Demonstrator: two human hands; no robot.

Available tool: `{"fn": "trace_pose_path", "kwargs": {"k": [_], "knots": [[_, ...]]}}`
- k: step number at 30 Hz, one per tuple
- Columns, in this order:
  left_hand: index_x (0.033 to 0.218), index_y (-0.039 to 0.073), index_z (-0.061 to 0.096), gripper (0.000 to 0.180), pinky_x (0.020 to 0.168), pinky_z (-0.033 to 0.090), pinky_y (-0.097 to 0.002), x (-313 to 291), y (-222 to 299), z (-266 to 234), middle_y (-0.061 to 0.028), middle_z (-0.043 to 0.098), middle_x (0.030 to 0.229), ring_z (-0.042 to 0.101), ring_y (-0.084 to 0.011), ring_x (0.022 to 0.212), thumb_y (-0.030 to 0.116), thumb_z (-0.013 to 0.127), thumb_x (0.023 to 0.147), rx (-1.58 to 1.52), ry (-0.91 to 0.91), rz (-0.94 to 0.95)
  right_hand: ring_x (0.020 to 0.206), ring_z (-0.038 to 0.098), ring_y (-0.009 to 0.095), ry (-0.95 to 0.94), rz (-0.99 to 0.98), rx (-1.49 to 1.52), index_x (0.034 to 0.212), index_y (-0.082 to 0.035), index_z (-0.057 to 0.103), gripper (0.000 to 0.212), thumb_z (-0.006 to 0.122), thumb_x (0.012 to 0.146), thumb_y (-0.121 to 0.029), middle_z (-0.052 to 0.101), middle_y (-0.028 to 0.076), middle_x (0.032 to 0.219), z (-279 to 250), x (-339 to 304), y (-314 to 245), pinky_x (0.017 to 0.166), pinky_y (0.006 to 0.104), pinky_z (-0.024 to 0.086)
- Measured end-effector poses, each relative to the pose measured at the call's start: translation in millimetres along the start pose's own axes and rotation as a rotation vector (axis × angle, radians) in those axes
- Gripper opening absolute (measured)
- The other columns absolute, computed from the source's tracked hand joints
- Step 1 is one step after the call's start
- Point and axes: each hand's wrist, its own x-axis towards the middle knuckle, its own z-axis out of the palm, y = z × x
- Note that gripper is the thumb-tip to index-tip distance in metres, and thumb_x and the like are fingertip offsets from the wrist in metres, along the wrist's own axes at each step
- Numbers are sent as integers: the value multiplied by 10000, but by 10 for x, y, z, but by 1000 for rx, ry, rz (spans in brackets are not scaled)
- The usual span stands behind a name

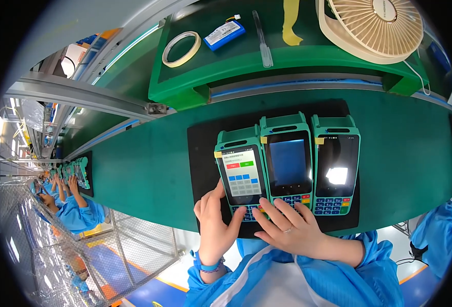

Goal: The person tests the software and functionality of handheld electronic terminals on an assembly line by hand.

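Three green payment terminals with screens and keypads stand side by side on a black mat (pixel 200 153). The left terminal (pixel 242 176) has a lit screen with a red and a green button. On the middle terminal (pixel 287 162) the screen is plain dark blue; the right terminal (pixel 337 153) shows a dark screen with a bright white patch. My left hand (pixel 215 222) grips the left terminal's lower left side, thumb over its keypad. My right hand (pixel 295 230), fingers spread, lies across the lower keypads of the left and middle terminals, partly hiding them.
On a green raised shelf (pixel 226 77) beyond lie a tape roll (pixel 181 49), a blue battery pack (pixel 225 35), a clear pen-like tool (pixel 261 41) and a beige fan (pixel 377 30). A metal frame (pixel 82 94) crosses at left. Co-workers' hands (pixel 72 184) work near more terminals farther left.
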Motion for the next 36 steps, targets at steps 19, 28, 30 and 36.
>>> {"fn": "trace_pose_path", "kwargs": {"k": [19, 28, 30, 36], "knots": [[1303, 33, 398, 684, 988, 199, -378, -37, -22, -22, -130, 480, 1200, 384, -249, 1175, 77, 699, 690, 21, -40, 19, 1227, 404, 159, 40, -47, 21, 1097, -164, 644, 394, 530, 855, -453, 518, 3, 1282, -21, -31, 16, 975, 350, 285], [1315, 28, 404, 677, 1007, 186, -372, -31, -149, -135, -141, 440, 1272, 375, -265, 1176, 18, 670, 692, -64, -146, 105, 1229, 406, 157, 57, -52, 15, 1026, -145, 672, 390, 517, 855, -460, 555, -5, 1235, -11, -51, 0, 961, 349, 291], [1316, 30, 402, 685, 1007, 185, -373, -40, -155, -120, -141, 440, 1272, 374, -269, 1172, 28, 679, 689, -56, -132, 107, 1187, 443, 150, 110, 19, 63, 922, -135, 696, 380, 545, 833, -472, 597, -4, 1169, 8, -65, 3, 933, 347, 305], [1321, 35, 388, 725, 1007, 180, -385, -67, -77, -12, -144, 442, 1268, 371, -277, 1168, 81, 715, 675, -42, -60, 25, 1172, 467, 147, 82, -9, 98, 932, -144, 690, 349, 553, 835, -450, 592, -4, 1178, -32, -21, 6, 939, 348, 309]]}}
